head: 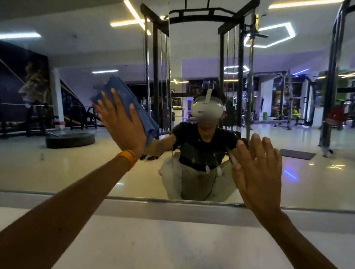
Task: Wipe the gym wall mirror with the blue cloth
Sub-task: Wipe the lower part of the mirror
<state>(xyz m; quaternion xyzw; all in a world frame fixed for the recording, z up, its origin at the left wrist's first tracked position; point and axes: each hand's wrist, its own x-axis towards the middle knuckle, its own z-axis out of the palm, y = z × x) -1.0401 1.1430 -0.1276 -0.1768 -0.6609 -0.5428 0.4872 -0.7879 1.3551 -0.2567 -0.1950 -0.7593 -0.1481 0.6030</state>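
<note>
At the far left the mirror (pixel 44 167) reflects a dark wall mural and, on the pale gym floor, a flat black disc (pixel 70 140). The left arm reaches up and forward from the lower left corner, an orange band (pixel 128 157) round its wrist. The left hand (pixel 122 122) lies flat with its fingers straight and slightly spread, palm pressing the cloth (pixel 124 88) against the glass; nothing is curled round it. The cloth is blue and folded into a thick pad. It shows above the fingertips and along the hand's right edge, where it runs down to a bunched corner, and its own reflection lies close behind it. Just right of the cloth a thin vertical seam runs down the glass. Beyond the seam is the reflection of a crouching person in a dark shirt and light trousers, wearing a white headset (pixel 206 110), with a black cable rack (pixel 201 20) rising behind. A few small pale drip-like marks (pixel 219 171) sit on the glass over the reflected torso. The right hand (pixel 258 171) is open, fingers straight and together, its fingertips meeting their reflection on the glass, and it holds nothing. Under the mirror's lower edge runs a grey ledge (pixel 167 211).
</note>
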